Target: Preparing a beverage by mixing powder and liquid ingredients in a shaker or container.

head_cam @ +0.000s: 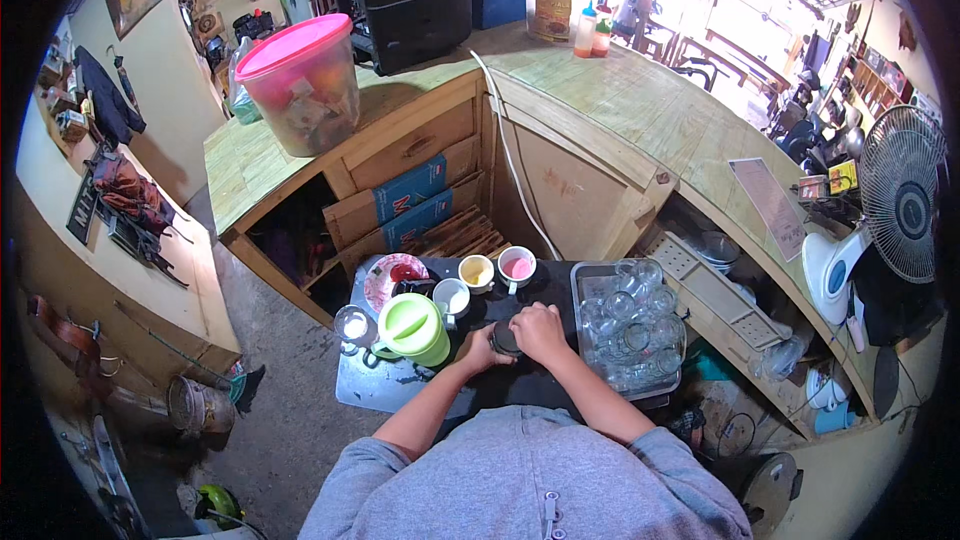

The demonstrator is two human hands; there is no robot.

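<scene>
My left hand [480,351] is wrapped around the side of a dark round container [506,339] on the black tabletop. The bent fingers of my right hand [538,331] grip the container's upper right edge; its contents cannot be made out. Beyond my hands are a cup with yellowish contents [476,272] and a cup with pink contents [517,268]. To the left stand a white cup [451,295], a green lidded pitcher [414,328] and a clear glass [354,325]. Behind the pitcher is a red-and-white plate [379,279] with something dark red on it.
Right of my hands, a tray [576,292] holds several upturned glass mugs [634,326]. A wooden counter [600,94] wraps around the table, carrying a pink-lidded tub [304,90] and a fan [904,195]. A white cable [517,165] hangs down its front.
</scene>
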